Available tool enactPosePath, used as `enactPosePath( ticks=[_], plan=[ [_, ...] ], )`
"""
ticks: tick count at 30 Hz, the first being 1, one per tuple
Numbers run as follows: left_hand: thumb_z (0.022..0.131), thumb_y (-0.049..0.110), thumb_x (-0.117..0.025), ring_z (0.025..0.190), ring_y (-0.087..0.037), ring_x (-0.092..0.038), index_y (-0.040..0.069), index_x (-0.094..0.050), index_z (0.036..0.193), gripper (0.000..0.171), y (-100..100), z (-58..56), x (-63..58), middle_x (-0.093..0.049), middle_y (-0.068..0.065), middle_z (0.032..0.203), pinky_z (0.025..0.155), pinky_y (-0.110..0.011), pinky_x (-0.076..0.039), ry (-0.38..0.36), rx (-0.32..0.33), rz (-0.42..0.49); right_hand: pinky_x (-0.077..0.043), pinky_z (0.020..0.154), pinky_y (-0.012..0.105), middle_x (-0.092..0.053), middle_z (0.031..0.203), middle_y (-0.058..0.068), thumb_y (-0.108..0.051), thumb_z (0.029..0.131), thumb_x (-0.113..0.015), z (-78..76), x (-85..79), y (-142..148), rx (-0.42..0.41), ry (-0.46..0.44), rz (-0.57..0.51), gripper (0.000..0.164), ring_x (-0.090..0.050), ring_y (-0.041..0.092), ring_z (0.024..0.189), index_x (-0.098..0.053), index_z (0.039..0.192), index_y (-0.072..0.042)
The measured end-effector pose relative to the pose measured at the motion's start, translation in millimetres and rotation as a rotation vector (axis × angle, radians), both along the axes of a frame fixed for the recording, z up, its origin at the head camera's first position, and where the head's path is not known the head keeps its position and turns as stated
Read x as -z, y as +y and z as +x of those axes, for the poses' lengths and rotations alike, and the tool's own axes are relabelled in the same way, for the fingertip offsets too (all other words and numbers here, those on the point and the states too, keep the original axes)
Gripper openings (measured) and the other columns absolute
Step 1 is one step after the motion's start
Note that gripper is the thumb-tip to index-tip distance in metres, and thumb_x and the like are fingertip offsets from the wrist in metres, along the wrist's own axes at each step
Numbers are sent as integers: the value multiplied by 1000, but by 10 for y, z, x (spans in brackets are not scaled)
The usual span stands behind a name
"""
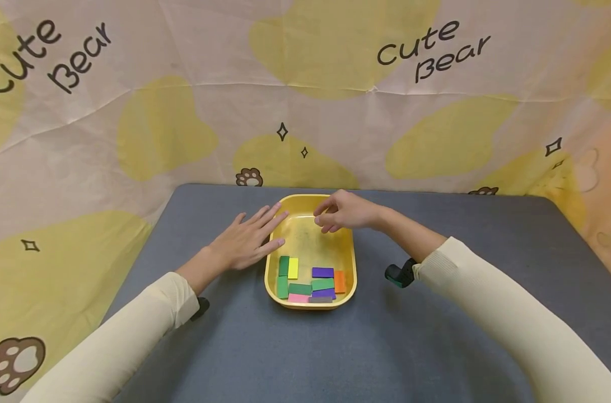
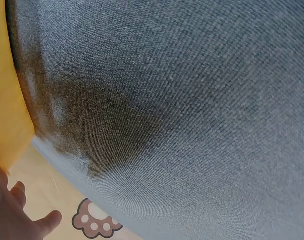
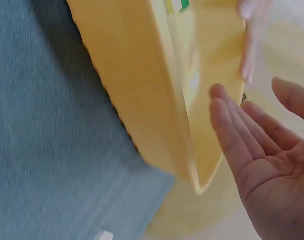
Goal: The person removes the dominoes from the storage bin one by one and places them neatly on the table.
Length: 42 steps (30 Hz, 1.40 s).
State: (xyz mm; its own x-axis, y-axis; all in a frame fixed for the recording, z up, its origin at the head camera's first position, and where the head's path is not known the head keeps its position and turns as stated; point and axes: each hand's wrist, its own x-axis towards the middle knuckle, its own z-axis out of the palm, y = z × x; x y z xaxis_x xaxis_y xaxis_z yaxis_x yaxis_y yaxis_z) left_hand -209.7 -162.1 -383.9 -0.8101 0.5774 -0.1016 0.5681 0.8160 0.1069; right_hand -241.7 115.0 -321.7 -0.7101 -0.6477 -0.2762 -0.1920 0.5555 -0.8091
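Note:
A yellow tray (image 1: 353, 252) stands on the table, with several flat coloured blocks at its near end. Among them are a yellow block (image 1: 293, 268), an orange block (image 1: 340, 281), a pink block (image 1: 298, 298) and a purple block (image 1: 322, 272); others are green, purple and grey. My left hand (image 1: 247, 238) lies with fingers spread at the tray's left rim, some fingertips reaching over it. Above the tray's far right part, my right hand (image 1: 345, 211) hovers with loosely bent fingers. In the right wrist view its palm (image 3: 277, 175) faces the tray and holds nothing visible.
A grey-blue cloth (image 1: 224, 347) covers the table. Behind it hangs a pale curtain (image 1: 335, 112) with yellow patches and printed words. A dark strap piece (image 1: 400, 274) sticks out below the right sleeve. The left wrist view shows mostly table cloth (image 2: 192, 100).

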Motion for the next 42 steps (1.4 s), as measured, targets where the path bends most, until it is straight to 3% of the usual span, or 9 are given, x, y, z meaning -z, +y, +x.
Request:
enactPosePath(
  ticks=[8, 13, 20, 30, 33, 36, 39, 42],
  plan=[
    [103, 60, -29, 151, -31, -17, 23, -10, 162, 72, -9, -6, 0, 0, 0, 167, 111, -67, -20, 12, 19, 2, -55, 89, 38, -66, 114, 25, -27, 102, -56, 107, 131, -252, -56, -179, 86, 47, -69, 34, 103, -51, 136, 5],
    [103, 59, -31, 151, -31, -17, 23, -10, 162, 72, -8, -6, 11, 0, 0, 167, 111, -67, -20, 18, 23, 14, -54, 90, 36, -68, 110, 21, -29, 102, -56, 140, 198, -346, -88, -201, 120, 48, -69, 29, 103, -51, 137, 4],
    [103, 59, -30, 151, -30, -17, 23, -11, 162, 71, -8, -8, 14, -1, 0, 168, 111, -67, -20, 17, 27, 27, -53, 92, 36, -65, 126, 17, -29, 102, -55, 167, 278, -421, -145, -259, 157, 51, -68, 26, 109, -49, 141, 4],
    [103, 58, -30, 151, -29, -17, 22, -11, 162, 71, -6, 1, -3, -2, -1, 168, 111, -67, -20, 20, 27, 28, -52, 94, 34, -68, 120, 17, -13, 105, -46, 213, 296, -533, -199, -226, 165, 40, -67, 26, 110, -52, 138, 9],
    [103, 58, -30, 151, -29, -17, 23, -11, 162, 71, -5, 0, 2, -2, -1, 168, 111, -67, -20, 19, 27, 28, -53, 92, 33, -70, 111, 16, -9, 104, -46, 219, 302, -564, -216, -203, 159, 36, -69, 24, 105, -57, 132, 10],
    [104, 58, -30, 151, -29, -17, 23, -12, 162, 70, -6, -4, 5, -2, -1, 167, 111, -67, -20, 17, 28, 33, -54, 85, 27, -66, 91, 10, -5, 101, -48, 226, 304, -592, -237, -174, 162, 27, -69, 21, 90, -64, 118, 9],
    [104, 57, -30, 151, -29, -17, 22, -12, 162, 70, -9, -4, 7, -2, -1, 167, 111, -67, -20, 16, 28, 38, -48, 71, 22, -55, 74, 5, -3, 99, -50, 230, 303, -621, -265, -140, 177, 19, -59, 20, 75, -65, 101, 9],
    [104, 57, -31, 151, -29, -17, 22, -12, 162, 70, -11, -2, 8, -3, -1, 168, 111, -67, -20, 17, 30, 38, -42, 65, 22, -50, 70, 5, -1, 98, -51, 226, 305, -651, -284, -123, 188, 16, -55, 21, 71, -61, 91, 8]
  ],
)
